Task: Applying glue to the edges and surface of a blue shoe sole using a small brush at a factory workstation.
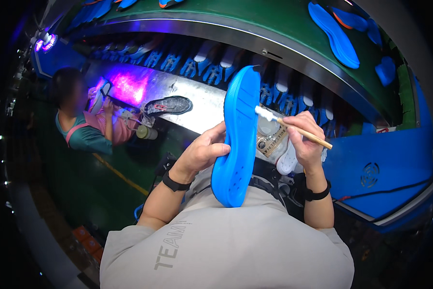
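Note:
A bright blue shoe sole (240, 130) stands nearly upright in front of my chest, its heel end down near my shirt. My left hand (203, 151) grips its left edge, thumb across the near face and the other fingers behind. Pinched in my right hand (304, 137) is a brush (318, 140) with a pale wooden handle. Its white bristle end points left and meets, or nearly meets, the sole's right edge. Behind the brush lie a clear round dish, partly hidden, and a brown printed sheet (273, 142). A white sole (287, 161) rests below my right hand.
A metal bench (204, 118) runs ahead, bearing a dark shoe piece (169, 105). Above it, blue soles (334, 36) lie on a green conveyor belt (255, 12); several shoe parts line the rack underneath. At left, another person (88, 123) handles a shoe under purple light.

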A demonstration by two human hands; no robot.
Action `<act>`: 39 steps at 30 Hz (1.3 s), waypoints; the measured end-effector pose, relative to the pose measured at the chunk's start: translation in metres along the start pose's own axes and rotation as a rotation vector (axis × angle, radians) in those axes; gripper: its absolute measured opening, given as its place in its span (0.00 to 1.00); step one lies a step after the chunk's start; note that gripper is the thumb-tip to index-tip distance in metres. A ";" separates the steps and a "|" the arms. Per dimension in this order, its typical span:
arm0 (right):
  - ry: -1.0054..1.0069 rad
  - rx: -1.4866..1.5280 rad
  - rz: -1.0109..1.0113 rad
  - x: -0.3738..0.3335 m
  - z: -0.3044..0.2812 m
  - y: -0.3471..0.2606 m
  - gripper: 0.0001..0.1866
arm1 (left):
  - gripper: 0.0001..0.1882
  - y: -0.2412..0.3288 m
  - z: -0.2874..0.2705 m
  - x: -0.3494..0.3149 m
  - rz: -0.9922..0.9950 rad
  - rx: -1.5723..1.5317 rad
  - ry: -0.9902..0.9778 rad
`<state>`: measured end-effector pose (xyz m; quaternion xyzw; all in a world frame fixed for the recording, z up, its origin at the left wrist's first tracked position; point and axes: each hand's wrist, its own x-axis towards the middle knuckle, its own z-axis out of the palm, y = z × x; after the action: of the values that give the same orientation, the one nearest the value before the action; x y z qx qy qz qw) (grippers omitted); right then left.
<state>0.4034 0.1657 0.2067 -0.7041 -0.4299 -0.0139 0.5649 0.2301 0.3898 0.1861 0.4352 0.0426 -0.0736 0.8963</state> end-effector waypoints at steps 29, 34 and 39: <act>-0.156 0.131 -0.100 -0.003 -0.020 -0.014 0.08 | 0.44 0.021 0.011 0.012 0.057 0.244 0.020; -0.195 0.154 -0.108 -0.006 -0.025 -0.026 0.08 | 0.45 0.021 0.008 0.014 0.071 0.232 0.026; -0.217 0.152 -0.140 -0.011 -0.027 -0.032 0.09 | 0.45 0.021 0.011 0.016 0.055 0.196 0.078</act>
<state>0.3892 0.1373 0.2357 -0.6248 -0.5365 0.0556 0.5646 0.2496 0.3927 0.2074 0.5242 0.0580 -0.0356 0.8489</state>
